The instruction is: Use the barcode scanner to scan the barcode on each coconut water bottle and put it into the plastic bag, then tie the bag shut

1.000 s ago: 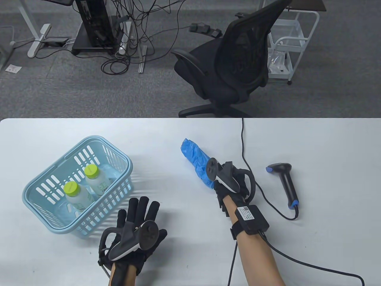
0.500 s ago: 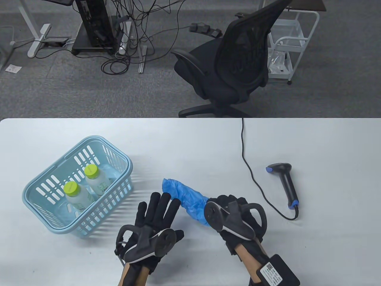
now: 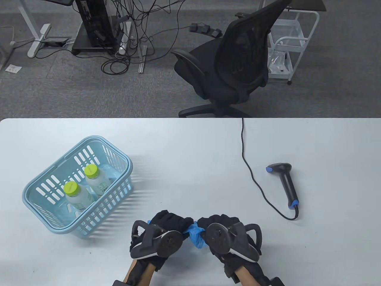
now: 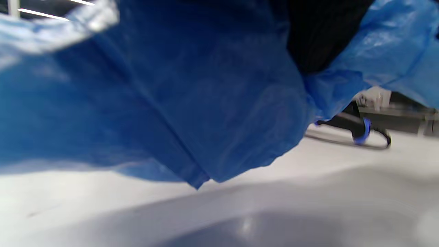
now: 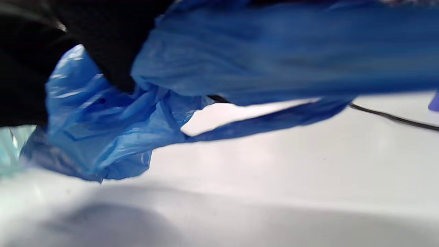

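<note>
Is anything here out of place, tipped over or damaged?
Nothing stands out. Both bottles stand upright in the basket, the scanner lies on the table, and both hands hold the crumpled blue bag, which shows no tear.

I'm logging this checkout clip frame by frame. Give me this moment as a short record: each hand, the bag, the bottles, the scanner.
left hand: grips the blue plastic bag
right hand: grips the same bag
bag: bunched between both hands, near the table's front edge
coconut water bottles: two, green caps, lying in the light blue basket
barcode scanner: lying on the table, untouched, cable attached
</note>
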